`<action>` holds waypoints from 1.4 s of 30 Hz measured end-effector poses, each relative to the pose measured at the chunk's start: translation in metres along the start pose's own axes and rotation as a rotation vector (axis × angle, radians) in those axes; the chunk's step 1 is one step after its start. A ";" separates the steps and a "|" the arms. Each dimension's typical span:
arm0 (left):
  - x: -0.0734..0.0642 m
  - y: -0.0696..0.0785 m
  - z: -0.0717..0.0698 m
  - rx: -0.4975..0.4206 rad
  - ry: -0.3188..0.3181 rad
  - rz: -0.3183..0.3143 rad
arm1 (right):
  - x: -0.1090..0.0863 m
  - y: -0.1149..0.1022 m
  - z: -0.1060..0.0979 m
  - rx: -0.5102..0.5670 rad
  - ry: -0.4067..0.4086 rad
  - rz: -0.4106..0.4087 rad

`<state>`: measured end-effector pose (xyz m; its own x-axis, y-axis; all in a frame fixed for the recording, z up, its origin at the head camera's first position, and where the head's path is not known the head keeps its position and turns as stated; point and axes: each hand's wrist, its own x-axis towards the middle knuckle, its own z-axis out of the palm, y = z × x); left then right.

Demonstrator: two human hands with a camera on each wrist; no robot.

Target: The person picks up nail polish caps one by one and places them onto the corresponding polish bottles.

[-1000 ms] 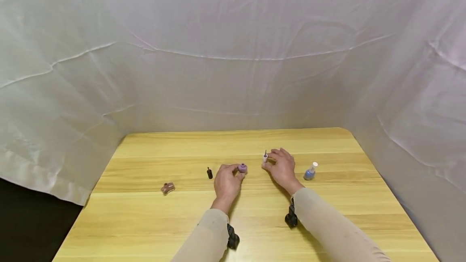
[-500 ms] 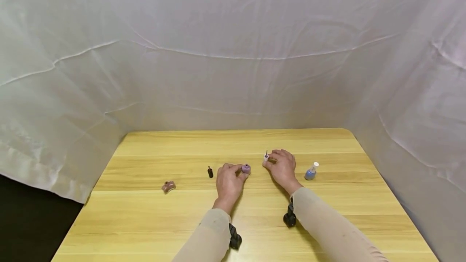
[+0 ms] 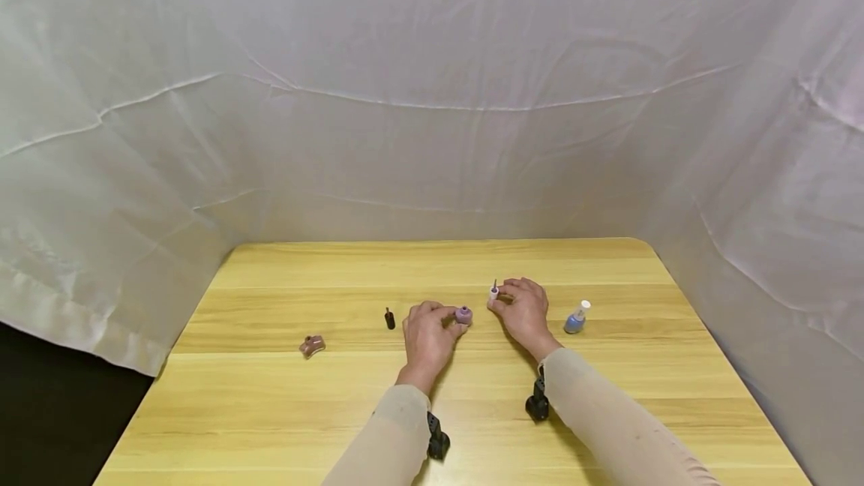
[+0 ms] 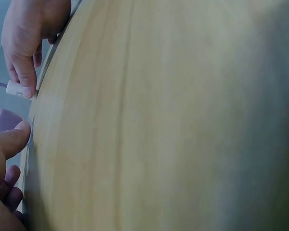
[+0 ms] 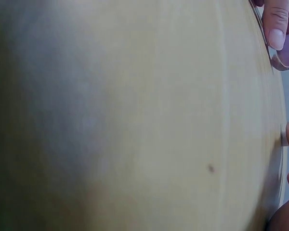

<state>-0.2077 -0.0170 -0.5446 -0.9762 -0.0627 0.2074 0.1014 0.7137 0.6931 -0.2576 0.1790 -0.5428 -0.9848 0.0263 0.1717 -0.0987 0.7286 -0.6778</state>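
Observation:
My left hand (image 3: 430, 340) pinches a small purple nail polish bottle (image 3: 463, 316), uncapped, between thumb and fingers at the middle of the table. To its right, my right hand (image 3: 525, 313) pinches a white nail polish cap (image 3: 493, 295) whose brush points up. In the left wrist view the purple bottle (image 4: 7, 120) and the white cap (image 4: 17, 89) are apart. A blue nail polish bottle (image 3: 575, 321) with a white cap stands just right of my right hand. Left of my left hand, a black cap (image 3: 389, 319) stands with its brush up.
A brownish-pink star-shaped bottle (image 3: 312, 346), uncapped, sits at the left of the wooden table (image 3: 270, 411). Pale grey cloth (image 3: 432, 171) encloses the table's back and sides.
My left hand has moved a little to the right with the purple bottle, closer to the white cap. The right hand has stayed nearly still.

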 end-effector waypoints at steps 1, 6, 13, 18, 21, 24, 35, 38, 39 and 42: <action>0.001 0.000 0.000 0.006 -0.007 0.003 | 0.000 0.000 0.000 -0.003 -0.002 0.001; 0.004 0.001 0.002 0.035 -0.039 0.004 | 0.001 0.001 -0.002 -0.010 -0.013 0.011; 0.004 0.001 0.003 0.043 -0.037 0.015 | 0.002 0.003 -0.002 0.005 -0.013 0.013; 0.003 0.000 0.002 -0.007 -0.045 0.020 | 0.002 0.004 -0.003 -0.012 -0.011 0.001; 0.003 0.000 0.002 -0.035 -0.051 0.028 | 0.002 0.005 -0.003 -0.018 -0.013 -0.008; 0.002 -0.001 0.001 -0.067 -0.059 0.030 | 0.002 0.005 -0.003 -0.016 -0.012 -0.012; 0.000 -0.004 -0.003 -0.140 -0.088 0.036 | 0.001 0.006 -0.004 0.020 -0.019 0.002; -0.002 -0.005 -0.005 -0.145 -0.098 0.038 | 0.001 0.005 -0.004 0.017 -0.023 -0.003; -0.002 -0.005 -0.006 -0.146 -0.099 0.044 | 0.000 0.004 -0.005 0.016 -0.022 -0.005; -0.005 -0.005 -0.007 -0.147 -0.106 0.056 | -0.002 0.001 -0.007 0.018 -0.028 -0.012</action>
<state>-0.2023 -0.0255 -0.5439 -0.9822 0.0537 0.1799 0.1754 0.6040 0.7774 -0.2547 0.1848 -0.5389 -0.9871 -0.0013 0.1600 -0.1126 0.7163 -0.6886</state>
